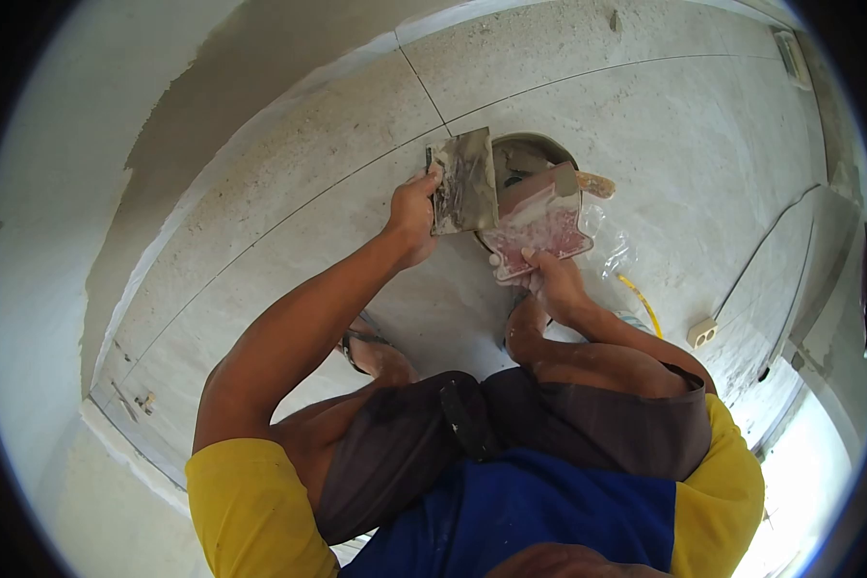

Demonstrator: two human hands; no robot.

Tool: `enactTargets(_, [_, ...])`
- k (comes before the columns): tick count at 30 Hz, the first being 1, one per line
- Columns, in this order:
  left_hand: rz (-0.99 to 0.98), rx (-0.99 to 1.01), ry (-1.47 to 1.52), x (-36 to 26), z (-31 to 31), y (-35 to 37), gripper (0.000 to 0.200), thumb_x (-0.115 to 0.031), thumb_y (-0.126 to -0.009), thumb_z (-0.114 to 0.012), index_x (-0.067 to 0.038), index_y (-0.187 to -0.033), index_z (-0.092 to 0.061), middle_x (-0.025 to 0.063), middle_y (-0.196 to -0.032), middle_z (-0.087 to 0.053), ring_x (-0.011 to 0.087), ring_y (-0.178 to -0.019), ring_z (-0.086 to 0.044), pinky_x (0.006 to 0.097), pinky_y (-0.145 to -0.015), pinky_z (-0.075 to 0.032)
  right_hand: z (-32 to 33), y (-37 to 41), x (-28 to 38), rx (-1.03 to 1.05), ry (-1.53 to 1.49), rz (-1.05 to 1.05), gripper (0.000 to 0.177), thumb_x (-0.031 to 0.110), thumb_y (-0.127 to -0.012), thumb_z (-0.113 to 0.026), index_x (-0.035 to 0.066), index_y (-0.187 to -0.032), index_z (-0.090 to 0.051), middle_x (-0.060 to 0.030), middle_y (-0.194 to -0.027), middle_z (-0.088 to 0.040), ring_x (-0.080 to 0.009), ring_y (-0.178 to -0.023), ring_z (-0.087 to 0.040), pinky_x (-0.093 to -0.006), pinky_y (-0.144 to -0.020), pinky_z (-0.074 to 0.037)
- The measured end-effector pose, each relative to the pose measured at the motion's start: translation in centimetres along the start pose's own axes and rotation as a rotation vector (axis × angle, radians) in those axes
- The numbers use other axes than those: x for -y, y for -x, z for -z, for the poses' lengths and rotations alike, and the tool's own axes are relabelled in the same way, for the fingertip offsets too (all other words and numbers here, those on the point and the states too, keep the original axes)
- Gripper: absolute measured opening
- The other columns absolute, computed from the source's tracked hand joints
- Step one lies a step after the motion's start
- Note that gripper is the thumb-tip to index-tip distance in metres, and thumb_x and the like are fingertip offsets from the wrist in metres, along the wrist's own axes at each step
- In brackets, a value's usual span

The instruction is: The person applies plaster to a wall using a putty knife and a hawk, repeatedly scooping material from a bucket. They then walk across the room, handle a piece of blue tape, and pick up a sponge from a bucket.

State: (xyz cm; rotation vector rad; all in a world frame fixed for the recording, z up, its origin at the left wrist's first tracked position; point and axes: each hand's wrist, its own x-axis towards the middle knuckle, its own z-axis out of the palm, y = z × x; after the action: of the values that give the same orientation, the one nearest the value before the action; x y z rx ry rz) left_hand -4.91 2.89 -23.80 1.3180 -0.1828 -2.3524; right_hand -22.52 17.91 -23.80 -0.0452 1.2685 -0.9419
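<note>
Your left grip (415, 214) clasps a flat trowel (467, 183), your right grip (553, 282) a red plate (539, 226), beside a bucket (555, 146) well inside the floor's (665, 144) left edge.

A rectangular grey metal trowel blade (469, 181) is showing dark mottling; a flat, notched pinkish-red plate (541, 229) is bearing whitish smears.

Glare bleaches the lower right; fisheye edges blacken.
</note>
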Motion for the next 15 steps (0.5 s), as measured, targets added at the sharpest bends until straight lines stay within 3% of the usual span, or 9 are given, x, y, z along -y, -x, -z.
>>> enactTargets(4, [-0.044, 0.023, 0.033, -0.7, 0.9, -0.1, 0.035, -0.026, -0.097, -0.038, -0.003, -0.122, -0.045, 0.0083, -0.113, -0.057, 0.0201, -0.099, -0.059, 0.0372, -0.091, -0.047, 0.1, -0.1, 1.8, 0.096, -0.125, -0.028, 0.036, 0.009, -0.089, -0.043, -0.012, -0.118, -0.043, -0.0195, -0.106, -0.06, -0.0292, -0.095, -0.061, -0.0403, -0.081, -0.051])
enactTargets(6, [-0.154, -0.141, -0.056, -1.6, 1.7, -0.2, 0.035, -0.025, -0.098, -0.035, -0.006, -0.125, -0.044, 0.0064, -0.113, -0.057, 0.0195, -0.103, -0.056, 0.0367, -0.091, -0.045, 0.7, 0.1, 2.0, 0.116, -0.107, -0.023, 0.036, 0.008, -0.089, -0.043, -0.011, -0.119, -0.043, -0.0195, -0.106, -0.06, -0.0292, -0.095, -0.061, -0.0403, -0.083, -0.051])
enactTargets(8, [-0.166, -0.138, -0.044, -2.6, 2.5, 0.2, 0.034, -0.025, -0.098, -0.036, -0.006, -0.124, -0.045, 0.0066, -0.112, -0.057, 0.0199, -0.102, -0.057, 0.0365, -0.09, -0.045, 1.1, 0.5, 1.9, -0.058, -0.046, 0.202, 0.031, 0.008, -0.088, -0.046, -0.006, -0.116, -0.049, -0.0181, -0.105, -0.061, -0.0268, -0.094, -0.061, -0.0383, -0.085, -0.048])
enactTargets(9, [-0.184, -0.134, -0.031, -2.9, 2.3, 0.4, 0.033, -0.025, -0.098, -0.036, -0.005, -0.122, -0.046, 0.0068, -0.11, -0.058, 0.0203, -0.101, -0.057, 0.0363, -0.09, -0.046, 1.0, 1.1, 3.1, -0.061, -0.042, 0.211, 0.031, 0.008, -0.088, -0.046, -0.006, -0.116, -0.049, -0.0181, -0.105, -0.061, -0.0268, -0.094, -0.061, -0.0383, -0.085, -0.048])
enactTargets(11, [-0.111, -0.188, -0.038, -2.2, 1.6, 1.3, 0.031, -0.025, -0.098, -0.036, -0.005, -0.12, -0.047, 0.0072, -0.11, -0.058, 0.0205, -0.1, -0.058, 0.0362, -0.09, -0.046, 0.4, 2.6, 5.6, -0.081, 0.428, 0.229, 0.026, 0.008, -0.089, -0.047, -0.004, -0.112, -0.054, -0.0165, -0.108, -0.06, -0.0268, -0.097, -0.059, -0.0372, -0.086, -0.046])
enactTargets(12, [-0.034, -0.245, -0.046, -1.8, 1.1, 1.8, 0.03, -0.026, -0.098, -0.037, -0.006, -0.118, -0.048, 0.0075, -0.11, -0.058, 0.0206, -0.1, -0.058, 0.036, -0.09, -0.046, 0.5, 2.6, 6.0, -0.08, 0.429, 0.23, 0.026, 0.008, -0.089, -0.047, -0.004, -0.112, -0.054, -0.0165, -0.108, -0.06, -0.0268, -0.097, -0.059, -0.0372, -0.086, -0.046])
enactTargets(14, [0.056, -0.251, -0.034, -1.1, 0.1, 2.5, 0.029, -0.026, -0.098, -0.037, -0.006, -0.115, -0.049, 0.0072, -0.108, -0.058, 0.0201, -0.099, -0.059, 0.0363, -0.09, -0.046, 0.7, 2.2, 6.9, 0.058, 0.924, 0.645, 0.035, 0.007, -0.089, -0.049, 0.0, -0.123, -0.049, -0.018, -0.11, -0.058, -0.0285, -0.096, -0.06, -0.0384, -0.083, -0.048])
enactTargets(15, [0.15, -0.257, -0.025, -0.8, -0.5, 2.6, 0.029, -0.027, -0.098, -0.037, -0.006, -0.113, -0.049, 0.0069, -0.107, -0.059, 0.0196, -0.098, -0.059, 0.0365, -0.09, -0.047, 0.3, 1.9, 7.4, 0.058, 0.925, 0.646, 0.035, 0.007, -0.089, -0.049, 0.0, -0.123, -0.049, -0.018, -0.11, -0.058, -0.0285, -0.096, -0.06, -0.0384, -0.083, -0.048])
